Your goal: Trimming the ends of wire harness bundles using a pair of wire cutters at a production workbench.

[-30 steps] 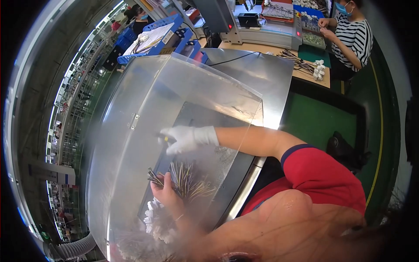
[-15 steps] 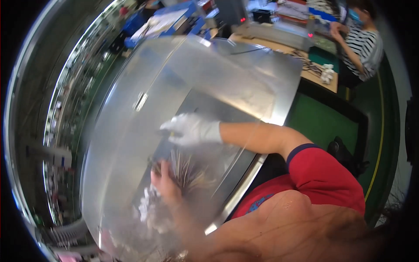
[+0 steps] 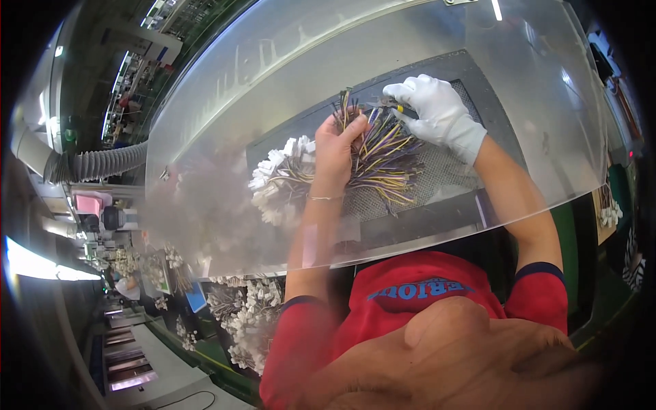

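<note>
Under a clear curved shield (image 3: 205,130), my bare left hand (image 3: 336,152) is closed round a bunch of thin wires (image 3: 345,109), whose dark ends stick up past the fingers. My right hand (image 3: 429,109), in a white glove, grips a small hand tool (image 3: 402,109) with a dark and yellow handle. Its metal tip points towards the wire ends; I cannot make out its exact kind. More yellow, purple and dark wires (image 3: 386,160) fan out between the hands. White plastic connectors (image 3: 280,164) lie left of my left wrist.
A perforated metal grille (image 3: 447,174) in a dark frame lies beneath the wires. Heaps of connector-ended wires (image 3: 256,307) stand by my left elbow. A ribbed grey duct (image 3: 109,162) is at the far left, and more wires (image 3: 608,208) are at the right.
My view has swung left and down onto the grille. My gloved right hand has come close to the wire ends by my left hand; the person at the upper right has mostly left view.
</note>
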Tool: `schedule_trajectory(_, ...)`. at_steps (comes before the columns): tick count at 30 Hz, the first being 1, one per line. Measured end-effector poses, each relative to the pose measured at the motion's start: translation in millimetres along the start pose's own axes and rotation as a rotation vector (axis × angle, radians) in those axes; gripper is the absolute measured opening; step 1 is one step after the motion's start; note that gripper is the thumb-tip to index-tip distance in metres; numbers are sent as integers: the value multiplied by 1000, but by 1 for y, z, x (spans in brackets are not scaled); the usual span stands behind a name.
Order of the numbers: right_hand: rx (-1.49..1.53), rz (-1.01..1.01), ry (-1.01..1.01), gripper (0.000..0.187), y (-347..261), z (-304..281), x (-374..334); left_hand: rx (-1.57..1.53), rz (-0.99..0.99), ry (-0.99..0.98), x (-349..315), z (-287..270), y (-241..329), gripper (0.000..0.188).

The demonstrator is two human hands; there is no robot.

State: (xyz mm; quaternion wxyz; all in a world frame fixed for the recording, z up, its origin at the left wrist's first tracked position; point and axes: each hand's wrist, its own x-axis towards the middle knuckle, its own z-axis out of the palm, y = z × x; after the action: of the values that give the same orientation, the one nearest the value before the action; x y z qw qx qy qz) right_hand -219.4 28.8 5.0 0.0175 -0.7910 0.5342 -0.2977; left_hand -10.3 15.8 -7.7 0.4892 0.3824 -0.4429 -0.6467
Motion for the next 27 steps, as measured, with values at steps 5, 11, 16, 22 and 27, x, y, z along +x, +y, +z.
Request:
schedule_trajectory(5,-62,-18,-89,31,-1,-1,-1,-11,-10,-10,-2,2,-1,19)
schedule_trajectory(11,-96,21,-168,34,-4,-4,0,15,-24,-15,-1,4,-1,21)
schedule_trajectory(16,-66,39,-178,32,-3,-4,0,19,-51,-8,-2,9,3,21)
schedule_trajectory(22,-12,64,-203,33,-3,-5,-2,17,-35,-15,-3,10,2,20)
schedule_trajectory(27,6,113,-287,35,-8,-10,0,1,-26,-26,-4,12,4,18)
